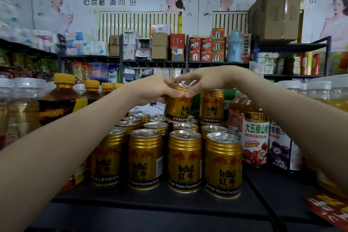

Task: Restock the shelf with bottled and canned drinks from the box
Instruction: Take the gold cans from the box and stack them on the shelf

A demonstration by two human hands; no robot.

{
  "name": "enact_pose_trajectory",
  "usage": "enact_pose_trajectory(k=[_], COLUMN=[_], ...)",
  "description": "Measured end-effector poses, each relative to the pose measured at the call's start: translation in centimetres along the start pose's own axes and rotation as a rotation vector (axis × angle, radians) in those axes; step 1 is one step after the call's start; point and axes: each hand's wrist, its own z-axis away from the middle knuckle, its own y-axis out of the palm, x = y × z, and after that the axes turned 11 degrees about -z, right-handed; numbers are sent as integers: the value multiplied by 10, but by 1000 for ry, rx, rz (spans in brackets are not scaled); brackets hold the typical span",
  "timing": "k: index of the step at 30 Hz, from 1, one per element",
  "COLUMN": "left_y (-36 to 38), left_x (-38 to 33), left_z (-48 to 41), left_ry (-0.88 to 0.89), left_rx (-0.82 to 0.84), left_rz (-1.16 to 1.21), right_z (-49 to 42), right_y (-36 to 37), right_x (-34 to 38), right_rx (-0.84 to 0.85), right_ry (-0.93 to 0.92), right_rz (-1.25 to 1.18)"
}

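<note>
Forearms [56, 156] outstretched, left hand [150, 90] and right hand [205, 79] grip tilted can [178, 107].

The left hand [150, 90] hides the gripped Red Bull can's [178, 108] left side. Beneath the grip, the rear cans [157, 119] show only their lids.

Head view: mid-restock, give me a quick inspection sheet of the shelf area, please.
Surface: black shelf, cans standing on it.
Job's things: gold cans upright in rows; stacked can on a second tier; held can tilted above them; supply box not in view.
Clutter: red printed card at lower right.
Grippers: left hand and right hand both grip the held can near its top.
Cables: nothing seen.
Surroundings: yellow-capped bottles left, juice bottles right, stocked shelves and posters behind.
</note>
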Motion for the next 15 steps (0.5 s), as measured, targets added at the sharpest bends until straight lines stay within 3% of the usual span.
enact_pose_trajectory(k=[5, 8, 12, 15], left_y=[-9, -12, -9, -6], left_x=[-1, 4, 20, 32], left_z=[4, 7, 15, 26], left_ry=[-66, -93, -113, -142], left_rx=[82, 69, 180, 213], left_rz=[-34, -293, -750, -868], right_z=[-3, -8, -14, -13], right_y=[5, 13, 15, 15], right_x=[6, -2, -10, -12], right_rx=[-79, -196, -263, -254], right_ry=[-12, 3, 69, 101], right_rz=[119, 121, 201, 208])
